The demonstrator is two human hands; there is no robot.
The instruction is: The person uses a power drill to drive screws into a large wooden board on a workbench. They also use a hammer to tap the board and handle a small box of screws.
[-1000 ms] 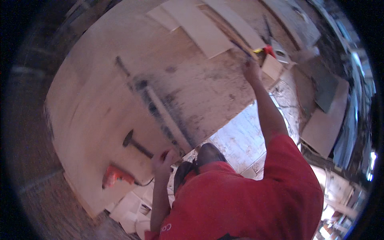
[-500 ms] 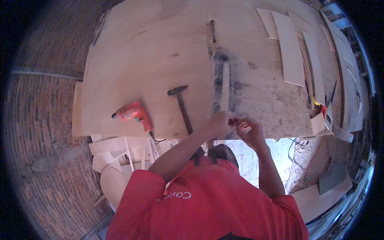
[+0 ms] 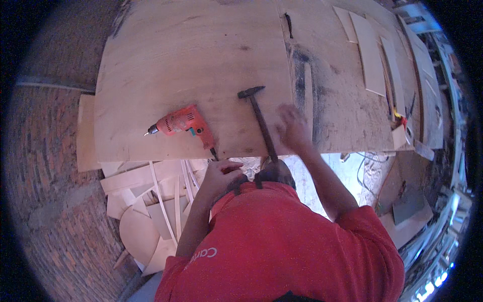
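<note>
My left hand [image 3: 224,176] is at the table's front edge, just below the cord end of a red power drill [image 3: 181,123]. Its fingers are curled; whatever may be in them is hidden. The drill lies on its side, chuck to the left. To its right rests a hammer [image 3: 261,118], head away from me and dark handle reaching the front edge. My right hand [image 3: 293,130] is over the tabletop just right of the hammer, smeared by motion, fingers apart with nothing visible in them.
The plywood table [image 3: 166,60] has a dark-stained seam and a small dark strip [image 3: 288,25] at the back. Thin boards [image 3: 367,55] and a tape roll [image 3: 409,133] lie at the right. Offcuts [image 3: 138,234] are piled below left, beside a brick wall [image 3: 45,151].
My hands were together at the table edge and have parted. The left moved left toward the drill's cord, the right forward over the table. The view has shifted.
</note>
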